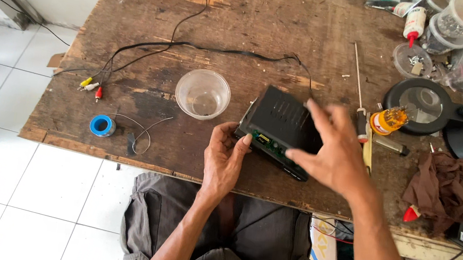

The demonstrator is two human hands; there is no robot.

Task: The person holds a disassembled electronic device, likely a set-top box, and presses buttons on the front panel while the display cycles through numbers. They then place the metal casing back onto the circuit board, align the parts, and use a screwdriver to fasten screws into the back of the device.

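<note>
Both hands on a small black box at the near edge of the workbench.

From the left: a blue solder reel (pixel 102 125) near the bench's (pixel 245 24) front-left edge, then a clear cup (pixel 203 93) with bare wood around it. The left hand (pixel 223 159) grips the black box (pixel 279 127) at its near-left edge, where a green board shows; the right hand (pixel 333 152) lies over its right side, fingers spread. Right of it, a screwdriver (pixel 360 87), magnifier (pixel 422 104) and brown rag (pixel 441 187) crowd the bench.
</note>
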